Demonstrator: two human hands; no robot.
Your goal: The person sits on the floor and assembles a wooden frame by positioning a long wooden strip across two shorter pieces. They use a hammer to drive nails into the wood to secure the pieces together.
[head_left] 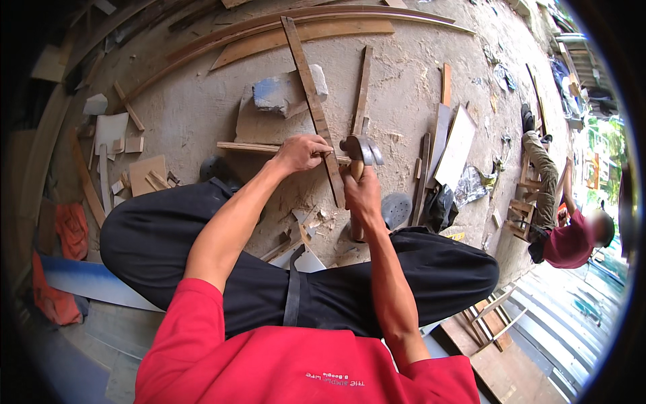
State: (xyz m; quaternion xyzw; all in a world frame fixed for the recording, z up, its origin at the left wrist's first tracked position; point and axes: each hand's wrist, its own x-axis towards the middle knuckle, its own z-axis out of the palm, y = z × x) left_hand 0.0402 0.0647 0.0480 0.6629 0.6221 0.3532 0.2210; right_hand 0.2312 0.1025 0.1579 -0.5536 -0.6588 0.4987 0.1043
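A long brown wooden strip (309,91) slants toward me, its far part passing over a broken concrete block (272,94). My left hand (304,152) is closed at the strip's near part, thumb and fingertips pinched together on it; what is between them is too small to make out. Wrapped round a wooden handle, my right hand (363,195) holds a claw hammer (362,149), head up, just right of the strip. Under the strip, near my left hand, lies a crosswise piece of wood (249,147). Another narrow strip (363,91) runs away beyond the hammer.
Long boards (303,34) lie along the far side. Offcuts (134,145) are scattered at left, near an orange cloth (70,232). At right are a pale panel (456,147) and crumpled plastic (471,185). Further right, another person (572,239) sits beside wooden frames (525,209).
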